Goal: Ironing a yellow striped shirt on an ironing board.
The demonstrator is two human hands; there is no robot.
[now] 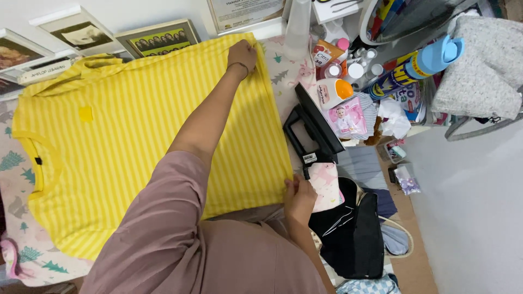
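Left hand fingers curl over the far hem corner of the yellow striped shirt; right hand pinches the near hem corner. The shirt lies flat on the patterned ironing surface, beside a black iron. Likely light, soft, limp: grip the edges.

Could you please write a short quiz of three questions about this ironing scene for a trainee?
1. True or false: the yellow striped shirt lies spread flat, collar toward the left of the picture.
2. Which hand holds the far corner of the shirt's hem: A) left hand B) right hand?
3. What black appliance stands just right of the shirt?

Key: 1. True. 2. A; the right hand pinches the near corner. 3. The iron, standing on its heel.
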